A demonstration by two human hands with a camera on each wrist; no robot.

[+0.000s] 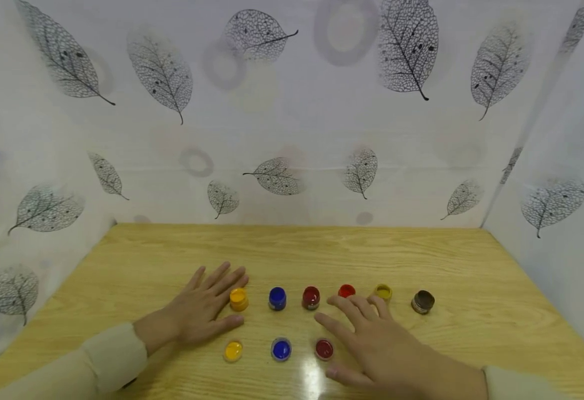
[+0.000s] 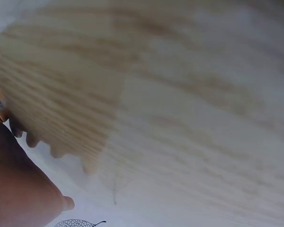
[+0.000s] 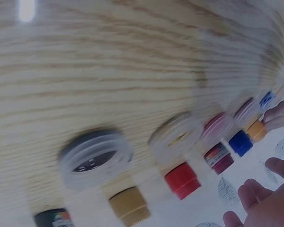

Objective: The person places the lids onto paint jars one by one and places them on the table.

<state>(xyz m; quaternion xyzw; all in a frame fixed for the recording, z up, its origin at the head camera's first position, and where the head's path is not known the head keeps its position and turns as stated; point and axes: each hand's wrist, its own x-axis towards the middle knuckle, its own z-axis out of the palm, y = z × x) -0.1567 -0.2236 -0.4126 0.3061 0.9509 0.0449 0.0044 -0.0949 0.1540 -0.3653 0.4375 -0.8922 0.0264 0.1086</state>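
My left hand [image 1: 201,311] lies on the table with its fingers spread and straight, the yellow paint pot [image 1: 239,299] between thumb and index finger. In the left wrist view the hand [image 2: 23,184] shows at lower left. My right hand [image 1: 379,344] is over the table, fingers spread and loosely bent, holding nothing. Beyond its fingertips stand a red pot [image 1: 347,291] and an ochre pot [image 1: 384,291], both partly covered in the head view. Left of its thumb lies a maroon lid [image 1: 324,349]. The right wrist view shows a dark lid [image 3: 94,158] and an ochre lid [image 3: 177,137], hidden from the head camera.
Open pots continue the row: blue [image 1: 277,299], maroon [image 1: 311,298] and dark brown [image 1: 423,301]. A yellow lid [image 1: 233,351] and a blue lid [image 1: 281,349] lie nearer me on the wooden table [image 1: 292,250]. Leaf-printed white cloth [image 1: 292,122] walls the back and sides.
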